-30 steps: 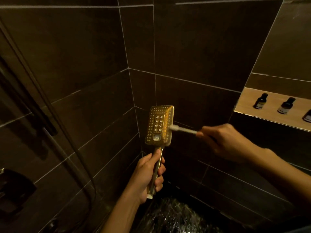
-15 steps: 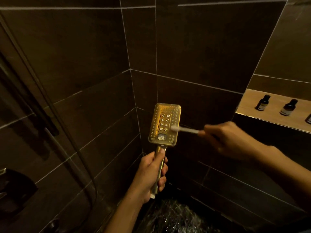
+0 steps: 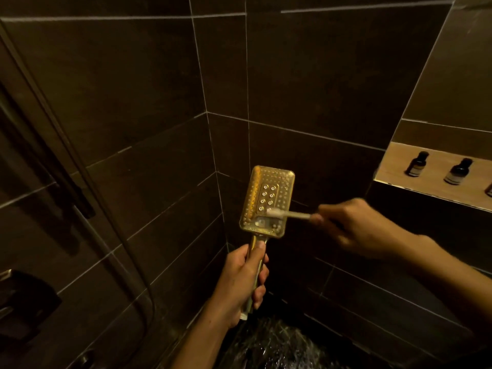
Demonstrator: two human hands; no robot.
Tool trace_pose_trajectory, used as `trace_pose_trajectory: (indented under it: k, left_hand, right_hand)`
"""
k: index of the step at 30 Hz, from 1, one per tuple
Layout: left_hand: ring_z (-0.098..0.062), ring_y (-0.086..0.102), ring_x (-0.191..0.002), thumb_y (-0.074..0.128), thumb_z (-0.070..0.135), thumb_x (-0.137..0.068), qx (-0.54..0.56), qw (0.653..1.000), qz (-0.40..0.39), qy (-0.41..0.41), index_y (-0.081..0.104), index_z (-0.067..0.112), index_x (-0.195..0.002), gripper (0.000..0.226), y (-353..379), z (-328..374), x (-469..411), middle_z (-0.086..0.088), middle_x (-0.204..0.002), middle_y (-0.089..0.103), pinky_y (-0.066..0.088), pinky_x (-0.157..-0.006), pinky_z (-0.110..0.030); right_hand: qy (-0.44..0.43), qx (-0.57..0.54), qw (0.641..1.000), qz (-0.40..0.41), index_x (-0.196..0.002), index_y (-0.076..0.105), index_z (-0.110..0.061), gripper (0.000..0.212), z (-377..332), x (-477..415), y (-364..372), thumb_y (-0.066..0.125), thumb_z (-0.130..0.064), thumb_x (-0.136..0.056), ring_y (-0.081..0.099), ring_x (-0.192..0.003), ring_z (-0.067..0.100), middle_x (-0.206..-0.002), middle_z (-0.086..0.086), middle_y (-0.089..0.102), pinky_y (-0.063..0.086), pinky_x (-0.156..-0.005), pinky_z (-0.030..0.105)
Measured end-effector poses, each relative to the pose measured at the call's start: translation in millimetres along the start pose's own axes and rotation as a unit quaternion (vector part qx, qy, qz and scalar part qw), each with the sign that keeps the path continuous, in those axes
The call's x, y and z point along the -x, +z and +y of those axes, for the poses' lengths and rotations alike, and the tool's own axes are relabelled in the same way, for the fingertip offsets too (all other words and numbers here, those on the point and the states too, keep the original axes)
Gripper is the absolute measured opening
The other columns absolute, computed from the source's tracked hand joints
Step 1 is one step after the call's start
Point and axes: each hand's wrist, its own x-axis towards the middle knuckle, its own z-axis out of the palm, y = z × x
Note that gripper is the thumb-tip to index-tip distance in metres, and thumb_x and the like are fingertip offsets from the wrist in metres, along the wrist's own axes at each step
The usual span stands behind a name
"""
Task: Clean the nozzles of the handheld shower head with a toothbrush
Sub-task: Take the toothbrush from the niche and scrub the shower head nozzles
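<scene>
A gold rectangular handheld shower head (image 3: pixel 269 193) stands upright in the middle of the view, its nozzle face turned toward me. My left hand (image 3: pixel 242 283) grips its handle from below, thumb up along the stem. My right hand (image 3: pixel 354 225) comes in from the right and holds a white toothbrush (image 3: pixel 287 214) level. The brush head lies on the lower part of the nozzle face, just under the inner block of larger nozzles.
Dark tiled walls (image 3: pixel 133 89) meet in a corner right behind the shower head. A lit wall niche (image 3: pixel 394 166) at the right holds small dark bottles (image 3: pixel 416 164). A shower hose (image 3: pixel 111 235) and dark fittings hang at the left. The wet floor (image 3: pixel 279 342) glistens below.
The shower head has turned so its face points more squarely at me. The brush head has slid from the right edge of the face inward and down onto the lower nozzles.
</scene>
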Motion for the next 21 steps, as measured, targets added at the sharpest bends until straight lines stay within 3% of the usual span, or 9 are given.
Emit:
trace_pose_trajectory:
  k: [2, 3, 7, 9, 11, 15, 16, 19, 21]
  left_hand:
    - [-0.012, 0.040, -0.040, 0.050, 0.048, -0.096, -0.003, 1.000, 0.001, 0.004, 0.055, 0.014, -0.091, 0.035, 2.3, -0.5, -0.1, -0.001, -0.063, 0.051, 0.033, -0.039, -0.022]
    - [-0.012, 0.040, -0.040, 0.051, 0.048, -0.096, -0.006, 1.000, 0.002, 0.005, 0.056, 0.014, -0.090, 0.035, 3.3, -1.0, 0.1, -0.001, -0.063, 0.051, 0.033, -0.039, -0.022]
    - [-0.012, 0.041, -0.039, 0.050, 0.048, -0.096, -0.026, 0.999, 0.007, 0.022, 0.055, 0.013, -0.091, 0.036, 4.2, -2.7, 0.9, -0.001, -0.062, 0.051, 0.034, -0.038, -0.022]
    - [-0.012, 0.041, -0.039, 0.049, 0.047, -0.097, -0.036, 0.999, 0.010, 0.029, 0.055, 0.011, -0.091, 0.036, 5.0, -3.6, 1.1, -0.001, -0.061, 0.051, 0.034, -0.038, -0.022]
    - [-0.012, 0.041, -0.038, 0.049, 0.047, -0.097, -0.041, 0.999, 0.009, 0.033, 0.055, 0.011, -0.091, 0.037, 7.5, -4.8, 1.4, -0.001, -0.060, 0.051, 0.034, -0.037, -0.022]
    - [-0.011, 0.041, -0.038, 0.049, 0.047, -0.097, -0.052, 0.998, 0.008, 0.037, 0.055, 0.009, -0.093, 0.039, 13.3, -5.9, 0.4, -0.001, -0.060, 0.051, 0.034, -0.036, -0.022]
    - [-0.011, 0.041, -0.038, 0.049, 0.047, -0.097, -0.054, 0.998, 0.010, 0.037, 0.055, 0.009, -0.093, 0.039, 14.4, -5.9, -0.5, -0.001, -0.061, 0.051, 0.034, -0.036, -0.021]
    - [-0.011, 0.040, -0.038, 0.049, 0.046, -0.098, -0.058, 0.998, 0.012, 0.038, 0.055, 0.008, -0.093, 0.038, 18.4, -6.4, -3.2, -0.001, -0.061, 0.051, 0.034, -0.036, -0.022]
    - [-0.011, 0.040, -0.038, 0.049, 0.045, -0.098, -0.062, 0.997, 0.013, 0.042, 0.055, 0.008, -0.093, 0.037, 22.1, -7.8, -4.3, -0.001, -0.061, 0.051, 0.034, -0.036, -0.021]
  right_hand:
    - [0.031, -0.002, 0.996, 0.086, -0.091, 0.064, -0.024, 0.036, 6.6, -4.5, -10.5, 0.039, -0.048, -0.098, 0.064, -0.059, 0.016, -0.067, -0.003, 0.062, 0.052, -0.046, 0.030]
    - [0.034, -0.003, 0.996, 0.087, -0.092, 0.064, -0.026, 0.033, 7.7, -5.5, -11.4, 0.039, -0.047, -0.099, 0.065, -0.059, 0.016, -0.067, -0.003, 0.062, 0.052, -0.046, 0.030]
    - [-0.017, 0.003, 1.000, -0.022, -0.092, 0.063, -0.028, 0.029, -2.8, -2.9, 1.8, 0.042, -0.044, -0.102, 0.064, -0.059, 0.013, -0.069, -0.004, 0.062, 0.053, -0.050, 0.031]
    - [-0.007, 0.024, 0.998, 0.064, -0.090, 0.064, -0.022, 0.048, 3.9, -7.5, -10.4, 0.032, -0.057, -0.100, 0.062, -0.055, 0.013, -0.065, -0.003, 0.061, 0.051, -0.049, 0.031]
    - [0.014, 0.025, 0.993, 0.119, -0.090, 0.064, -0.022, 0.053, 9.9, -9.5, -20.5, 0.028, -0.060, -0.099, 0.063, -0.058, 0.014, -0.063, -0.004, 0.059, 0.051, -0.048, 0.033]
    - [-0.018, 0.018, 0.999, -0.020, -0.094, 0.066, -0.022, 0.040, -6.4, -6.8, -4.2, 0.037, -0.050, -0.097, 0.064, -0.063, 0.013, -0.069, -0.005, 0.062, 0.054, -0.053, 0.029]
    - [-0.020, 0.029, 0.999, -0.018, -0.095, 0.067, -0.020, 0.041, -6.9, -8.1, -3.7, 0.038, -0.048, -0.097, 0.064, -0.062, 0.013, -0.068, -0.005, 0.062, 0.053, -0.053, 0.027]
    - [0.024, 0.038, 0.992, 0.116, -0.092, 0.066, -0.016, 0.040, 9.4, -13.2, -21.0, 0.039, -0.044, -0.098, 0.063, -0.059, 0.014, -0.063, -0.006, 0.061, 0.051, -0.049, 0.032]
    - [0.006, 0.030, 0.995, 0.099, -0.093, 0.066, -0.017, 0.034, 7.8, -11.0, -20.0, 0.042, -0.040, -0.099, 0.062, -0.054, 0.011, -0.065, -0.006, 0.062, 0.051, -0.048, 0.034]
